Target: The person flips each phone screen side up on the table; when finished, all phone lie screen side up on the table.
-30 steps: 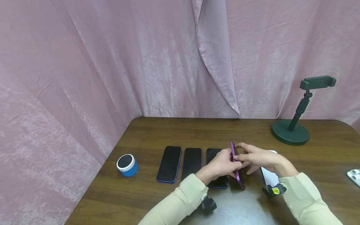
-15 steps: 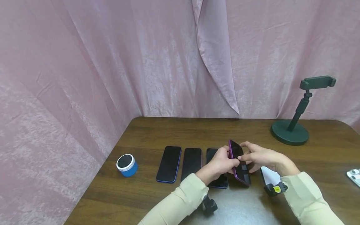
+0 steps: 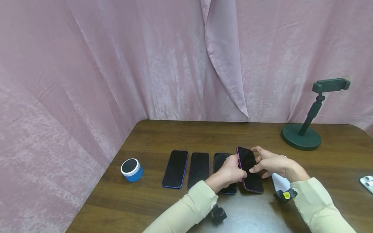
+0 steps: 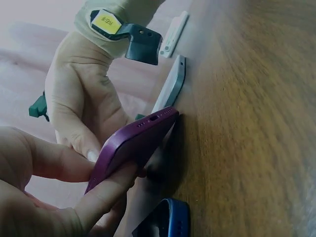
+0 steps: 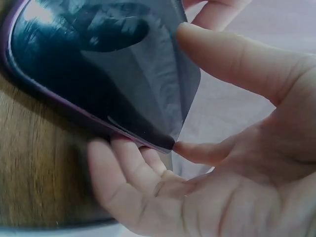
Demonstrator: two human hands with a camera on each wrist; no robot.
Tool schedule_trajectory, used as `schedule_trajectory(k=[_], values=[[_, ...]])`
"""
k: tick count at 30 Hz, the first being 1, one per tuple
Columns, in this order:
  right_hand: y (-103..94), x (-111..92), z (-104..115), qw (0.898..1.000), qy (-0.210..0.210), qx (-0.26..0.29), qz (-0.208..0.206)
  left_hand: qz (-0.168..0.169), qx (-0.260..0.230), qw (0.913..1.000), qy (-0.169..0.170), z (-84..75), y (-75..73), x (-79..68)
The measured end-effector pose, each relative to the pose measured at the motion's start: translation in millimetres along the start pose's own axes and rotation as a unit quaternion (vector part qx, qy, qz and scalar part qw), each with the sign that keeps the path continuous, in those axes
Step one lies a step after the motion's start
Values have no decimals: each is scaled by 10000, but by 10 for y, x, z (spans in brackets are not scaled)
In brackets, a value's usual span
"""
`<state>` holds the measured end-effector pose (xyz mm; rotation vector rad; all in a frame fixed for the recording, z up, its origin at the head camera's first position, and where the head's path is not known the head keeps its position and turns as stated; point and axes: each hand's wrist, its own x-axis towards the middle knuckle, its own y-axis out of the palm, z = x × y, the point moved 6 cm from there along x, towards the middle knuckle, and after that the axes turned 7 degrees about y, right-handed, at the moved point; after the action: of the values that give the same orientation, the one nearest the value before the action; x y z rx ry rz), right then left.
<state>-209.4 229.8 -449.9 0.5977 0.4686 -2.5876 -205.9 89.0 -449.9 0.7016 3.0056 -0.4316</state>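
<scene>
A purple-framed smartphone is tilted just above the table, its dark screen facing up. My left hand pinches its left edge between thumb and fingers; the left wrist view shows the purple bottom edge with its charging port. At the opposite edge, my right hand holds the phone, its thumb by the screen and other fingers along the rim. The right wrist view shows reflections on the glossy screen. Under my left wrist lies a dark phone, partly covered. A white-backed phone lies below my right hand.
Two more dark-screened phones lie to the left, one blue-edged and one beside it. A blue jar stands further left. A green phone stand is at the back right. Another light phone lies at the right edge.
The purple phone has turned from standing nearly on edge to lying flatter, its screen now facing up. My right hand has shifted slightly right; the left stays at the phone's left edge.
</scene>
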Motion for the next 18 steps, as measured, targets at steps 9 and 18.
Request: schedule_trajectory(k=[9, 18], values=[[1, 4, -7, 9997, 99, -139, -169, -109, 2418, 9702, 89, -46, -38, 3], [-11, -7, -16, 9981, 274, -471, -300, 13, 2881, 9575, 134, -78, -7, -14]])
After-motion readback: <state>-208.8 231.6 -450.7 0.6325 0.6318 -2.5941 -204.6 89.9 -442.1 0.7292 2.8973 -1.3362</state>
